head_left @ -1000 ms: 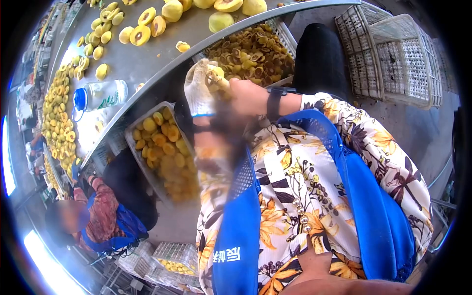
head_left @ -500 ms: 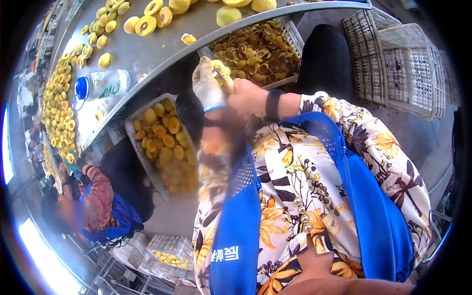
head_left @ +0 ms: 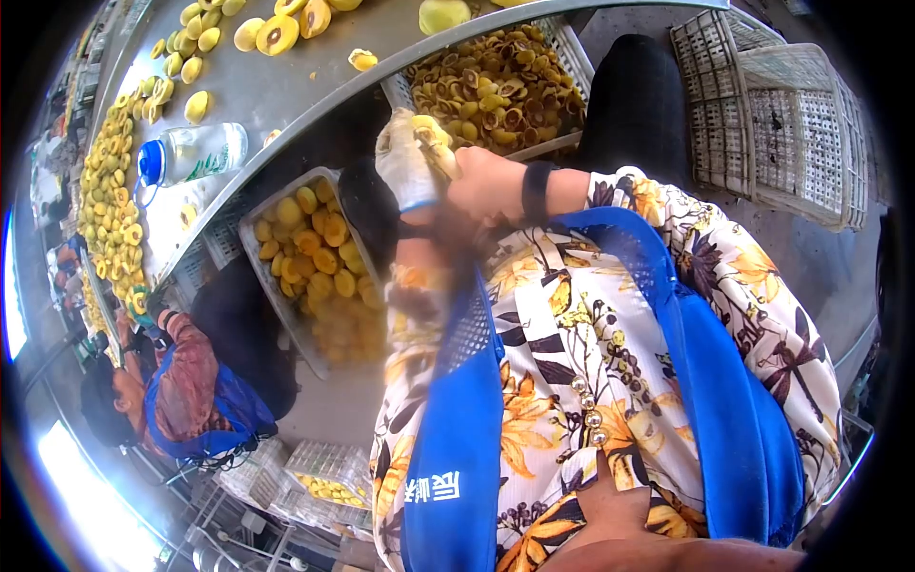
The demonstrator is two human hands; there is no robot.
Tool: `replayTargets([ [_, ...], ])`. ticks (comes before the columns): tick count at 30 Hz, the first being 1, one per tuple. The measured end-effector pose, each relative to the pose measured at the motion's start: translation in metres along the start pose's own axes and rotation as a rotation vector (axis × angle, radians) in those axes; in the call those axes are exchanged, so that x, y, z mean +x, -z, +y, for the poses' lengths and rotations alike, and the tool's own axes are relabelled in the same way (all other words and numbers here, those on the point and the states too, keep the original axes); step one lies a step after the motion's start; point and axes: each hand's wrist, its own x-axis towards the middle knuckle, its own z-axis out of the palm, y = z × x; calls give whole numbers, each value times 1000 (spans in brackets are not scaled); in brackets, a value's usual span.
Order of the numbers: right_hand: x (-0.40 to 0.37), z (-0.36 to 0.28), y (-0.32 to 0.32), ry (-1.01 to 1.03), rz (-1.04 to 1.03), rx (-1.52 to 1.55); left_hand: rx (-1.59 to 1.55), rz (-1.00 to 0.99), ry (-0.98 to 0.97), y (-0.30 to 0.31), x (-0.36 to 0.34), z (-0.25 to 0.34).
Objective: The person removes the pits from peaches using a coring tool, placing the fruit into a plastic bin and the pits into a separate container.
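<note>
My left hand (head_left: 404,170), in a whitish glove with stained fingers, is closed around a piece of yellow peach (head_left: 429,131). Bare and with a black band at the wrist, my right hand (head_left: 484,181) is a fist pressed against the gloved fingers. Whatever the right fist grips is hidden. Both hands are just in front of a crate (head_left: 583,59) heaped with thin, hollowed yellow-brown peach pieces (head_left: 496,91). Left of my forearms stands a second crate (head_left: 276,310) of peach halves (head_left: 319,253), partly blurred.
A metal table (head_left: 367,29) with a raised rim bears peach halves (head_left: 278,35), a long fruit pile (head_left: 112,200) and a blue-capped plastic bottle (head_left: 195,154). White crates (head_left: 791,133) stand at right. Another person (head_left: 191,391) sits at lower left. More crates (head_left: 329,467) are behind.
The view has shifted slightly. My hands stay together, with the right fist turned a little against the glove. The other person's head and body have moved slightly.
</note>
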Motion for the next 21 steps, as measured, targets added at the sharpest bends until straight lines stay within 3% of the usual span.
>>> replayTargets([
  [1,1,0,0,-31,-42,101,36,94,-123,-5,-2,-4],
  [5,0,4,3,-52,-116,323,-20,-75,-248,2,3,-14],
  [9,5,6,3,6,-151,396,-146,-167,130,12,5,4],
  [16,10,11,-3,40,-293,379,-313,-130,313,16,-3,10],
  [21,11,17,1,-32,-419,532,-134,-117,139,19,8,3],
])
